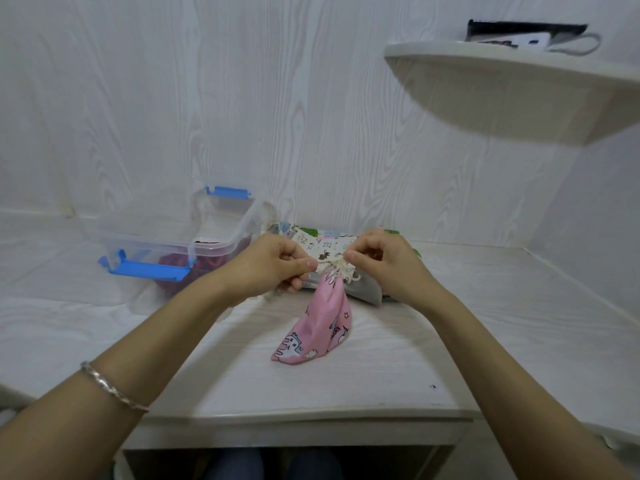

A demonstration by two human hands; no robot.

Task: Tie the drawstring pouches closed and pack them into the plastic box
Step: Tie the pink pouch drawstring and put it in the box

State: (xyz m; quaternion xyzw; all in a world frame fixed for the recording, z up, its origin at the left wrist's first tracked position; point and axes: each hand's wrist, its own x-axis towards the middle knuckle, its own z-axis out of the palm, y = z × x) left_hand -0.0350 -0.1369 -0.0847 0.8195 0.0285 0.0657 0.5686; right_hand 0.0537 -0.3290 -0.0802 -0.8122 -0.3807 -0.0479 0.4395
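While the white table (467, 323) bears it all, clear plastic box (227, 220) at back left with dark red pouches (173, 271) inside, printed pouch stack (325, 242) mid-table, pink pouch (322, 327) before it, left hand (273, 268) and right hand (384, 261) curled, each pinching the cream drawstring (334, 266) at its gathered neck.

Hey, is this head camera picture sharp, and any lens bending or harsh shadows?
Head view: wide-angle bending bows the rounded white wall shelf and the edges of the pale wooden table; light soft and even, shadows faint; the pink printed drawstring pouch reads fairly sharp.
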